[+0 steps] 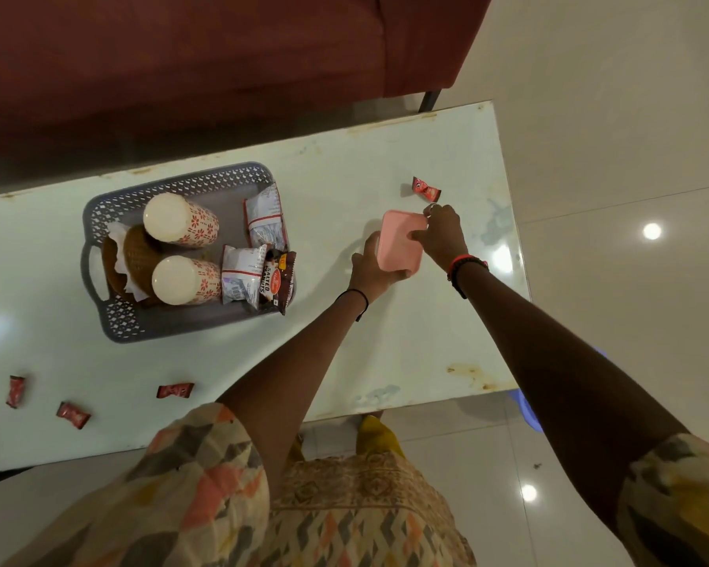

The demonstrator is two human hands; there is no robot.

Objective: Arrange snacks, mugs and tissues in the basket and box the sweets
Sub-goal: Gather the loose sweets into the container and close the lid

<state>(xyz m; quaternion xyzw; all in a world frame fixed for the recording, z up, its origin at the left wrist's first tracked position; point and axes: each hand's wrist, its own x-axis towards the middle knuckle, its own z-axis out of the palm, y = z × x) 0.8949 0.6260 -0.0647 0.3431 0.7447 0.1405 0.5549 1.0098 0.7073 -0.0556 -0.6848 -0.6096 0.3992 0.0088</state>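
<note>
Head view looks down on a white table [344, 169] beside a maroon sofa [181, 55]. Its grey basket [111, 321] holds two patterned mugs [179, 219], snack packets [263, 216] and tissues [117, 239]. Left hand [371, 272] and right hand [441, 235] both clasp a pink box [400, 243], closed. One red sweet [425, 189] lies just beyond it; three more [175, 390] lie along the near edge.
</note>
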